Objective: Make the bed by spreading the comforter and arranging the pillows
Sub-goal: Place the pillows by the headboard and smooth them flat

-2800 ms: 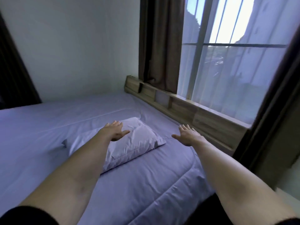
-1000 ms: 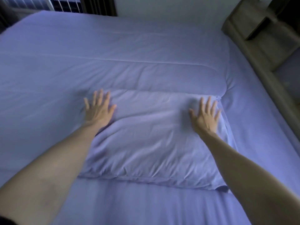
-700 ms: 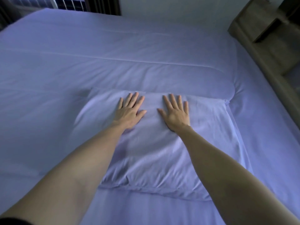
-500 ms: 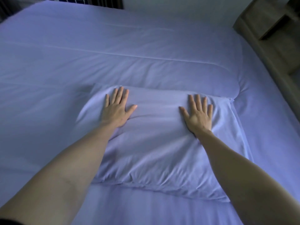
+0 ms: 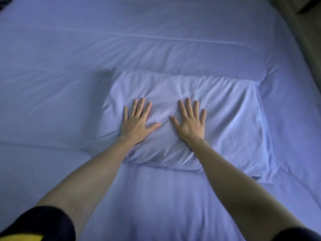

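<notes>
A pale lilac pillow (image 5: 225,122) lies flat in the middle of the bed, on top of the spread lilac comforter (image 5: 121,53). My left hand (image 5: 137,122) presses palm down on the pillow's left half with straight, spread fingers. My right hand (image 5: 190,122) presses flat on the pillow's centre in the same way. The two thumbs point toward each other, a small gap between them. The comforter's rounded folded edge runs just beyond the pillow to the right.
A wooden headboard ledge (image 5: 298,32) borders the bed at the upper right. The fitted sheet (image 5: 295,136) shows to the right of the pillow. Smooth comforter stretches left and toward me.
Both hands slid from the pillow's far outer parts back toward its middle and nearer to me. The view has tipped lower over the bed.
</notes>
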Motion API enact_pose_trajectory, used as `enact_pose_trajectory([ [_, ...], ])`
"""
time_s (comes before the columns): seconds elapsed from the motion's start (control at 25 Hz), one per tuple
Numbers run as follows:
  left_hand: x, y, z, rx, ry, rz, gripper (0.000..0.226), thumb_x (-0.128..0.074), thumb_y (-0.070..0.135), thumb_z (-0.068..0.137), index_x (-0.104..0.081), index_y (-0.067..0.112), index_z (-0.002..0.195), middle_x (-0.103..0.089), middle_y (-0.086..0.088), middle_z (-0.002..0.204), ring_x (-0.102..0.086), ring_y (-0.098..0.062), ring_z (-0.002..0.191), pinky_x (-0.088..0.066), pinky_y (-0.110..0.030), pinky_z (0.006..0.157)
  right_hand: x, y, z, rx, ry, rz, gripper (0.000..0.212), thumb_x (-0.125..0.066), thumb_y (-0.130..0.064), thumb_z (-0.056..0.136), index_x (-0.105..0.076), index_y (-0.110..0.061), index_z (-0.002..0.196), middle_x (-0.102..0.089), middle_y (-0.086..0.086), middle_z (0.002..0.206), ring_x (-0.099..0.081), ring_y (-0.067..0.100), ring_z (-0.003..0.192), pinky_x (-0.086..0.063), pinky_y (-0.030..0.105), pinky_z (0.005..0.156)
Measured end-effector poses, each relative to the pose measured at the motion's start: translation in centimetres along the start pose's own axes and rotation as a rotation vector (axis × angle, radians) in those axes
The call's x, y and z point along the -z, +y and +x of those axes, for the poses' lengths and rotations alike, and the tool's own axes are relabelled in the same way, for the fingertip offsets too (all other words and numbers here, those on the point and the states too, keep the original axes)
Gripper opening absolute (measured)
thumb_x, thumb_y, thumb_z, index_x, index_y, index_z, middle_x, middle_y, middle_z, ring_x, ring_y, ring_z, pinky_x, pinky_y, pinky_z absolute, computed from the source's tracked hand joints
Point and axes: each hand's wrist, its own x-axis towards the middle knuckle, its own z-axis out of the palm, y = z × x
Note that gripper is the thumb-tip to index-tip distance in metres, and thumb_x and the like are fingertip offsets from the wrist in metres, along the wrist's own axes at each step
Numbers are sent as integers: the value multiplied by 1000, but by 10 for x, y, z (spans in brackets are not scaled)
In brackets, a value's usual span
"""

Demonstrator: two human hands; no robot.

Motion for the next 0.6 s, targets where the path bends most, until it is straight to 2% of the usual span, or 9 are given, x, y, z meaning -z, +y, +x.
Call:
enact_pose_trajectory([
  [0.16,-7,-11,-40,102,4,71,108,-21,90,65,-3,29,153,5,-4,162,2,-29,150,-5,-63,115,-5,33,-45,-194,11,-11,79,-20,-76,87,-4,-36,154,2,-8,163,7,26,150,5,51,120],
  [0.28,-14,-8,-66,110,33,78,105,-26,88,68,-5,30,153,1,-5,162,-1,-30,150,-3,-62,114,1,42,-60,-259,11,-6,83,-21,-77,86,-5,-33,154,1,-7,163,7,26,150,6,50,119],
  [0.36,-9,-16,-71,110,137,-32,91,-35,77,75,-27,25,149,-21,-5,159,-20,-29,147,-12,-56,115,10,55,-62,-309,6,32,83,-25,-76,87,-7,-30,155,0,-7,163,8,24,150,8,48,119],
  [0.44,4,-30,-60,155,318,-214,67,-47,59,80,-50,18,133,-49,-8,141,-45,-31,131,-32,-51,107,24,78,-64,-437,41,71,84,-30,-73,88,-11,-25,155,-3,-4,163,6,23,150,6,49,120],
  [0.52,15,-45,-53,414,427,-344,53,-58,43,80,-54,16,125,-55,-12,129,-50,-34,120,-40,-48,96,39,101,-73,-577,76,124,85,-36,-70,88,-16,-20,154,-8,-1,163,1,23,150,2,51,119],
  [0.6,18,-54,-63,755,372,-454,56,-63,44,81,-51,15,127,-51,-13,131,-46,-36,122,-38,-50,96,40,110,-94,-648,120,154,82,-42,-63,90,-20,-16,153,-12,2,162,-2,24,150,1,51,119],
])
